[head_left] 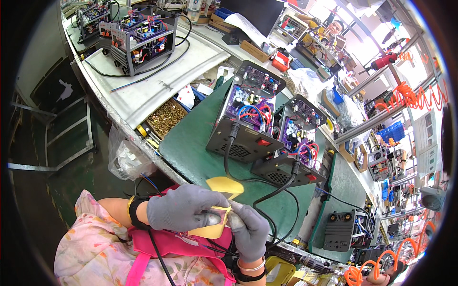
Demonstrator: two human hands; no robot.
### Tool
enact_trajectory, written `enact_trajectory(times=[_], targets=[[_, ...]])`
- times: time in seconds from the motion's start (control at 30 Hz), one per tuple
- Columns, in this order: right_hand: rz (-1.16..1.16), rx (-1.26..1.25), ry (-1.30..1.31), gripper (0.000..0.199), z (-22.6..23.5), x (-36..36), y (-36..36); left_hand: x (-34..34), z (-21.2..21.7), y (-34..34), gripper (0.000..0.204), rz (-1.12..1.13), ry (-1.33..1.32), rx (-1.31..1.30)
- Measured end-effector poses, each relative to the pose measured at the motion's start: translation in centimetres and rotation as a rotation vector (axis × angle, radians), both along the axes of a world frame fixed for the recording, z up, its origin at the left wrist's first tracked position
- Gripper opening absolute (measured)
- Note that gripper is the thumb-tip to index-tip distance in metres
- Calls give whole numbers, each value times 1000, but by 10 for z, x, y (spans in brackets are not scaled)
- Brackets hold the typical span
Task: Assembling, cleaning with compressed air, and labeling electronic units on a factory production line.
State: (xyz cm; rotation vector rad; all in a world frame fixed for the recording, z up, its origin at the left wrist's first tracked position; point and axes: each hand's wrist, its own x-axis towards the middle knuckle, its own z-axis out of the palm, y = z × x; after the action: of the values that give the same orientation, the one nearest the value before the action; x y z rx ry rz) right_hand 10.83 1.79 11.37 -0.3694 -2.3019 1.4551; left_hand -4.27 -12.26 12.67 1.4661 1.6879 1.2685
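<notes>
Grey work gloves cover both of my hands, which meet in front of my lap at the bench's near edge. My left hand [179, 209] pinches a thin, bent yellow sheet [210, 231], its thumb pressed on a pinkish-grey patch. From the other side, the fingers of my right hand [249, 232] close on the sheet's edge. A rounded yellow flap [226, 185] shows above my knuckles; whether it belongs to the same sheet I cannot tell. Beyond my hands stand two open black metal units [245, 143] with purple circuit boards, coloured wires and red switches.
Black power cables [261, 202] loop from the units across the green mat [191, 152] beside my right hand. A bin of brass-coloured fasteners [166, 117] sits to the left. Another open unit [138, 40] stands farther back. Orange coiled hoses [403, 95] hang at right; a person [329, 32] sits far off.
</notes>
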Motion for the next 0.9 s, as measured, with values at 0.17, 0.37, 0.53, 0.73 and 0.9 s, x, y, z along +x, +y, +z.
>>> enact_trajectory(times=[0.17,0.37,0.53,0.73,0.9], targets=[[-26,-175,-36,22,-6,0,1,-1,-2,-2,29,-14,13,-44],[-332,-773,99,16,-2,11,33,-25,11,-9,57,8,-893,216],[-351,-573,263,17,14,16,39,-62,4,-28,22,-170,-778,-71],[-50,554,414,20,26,-1,11,-42,-12,4,42,-383,-734,-125],[23,718,503,21,8,2,12,-35,-14,11,45,-295,-684,-324]])
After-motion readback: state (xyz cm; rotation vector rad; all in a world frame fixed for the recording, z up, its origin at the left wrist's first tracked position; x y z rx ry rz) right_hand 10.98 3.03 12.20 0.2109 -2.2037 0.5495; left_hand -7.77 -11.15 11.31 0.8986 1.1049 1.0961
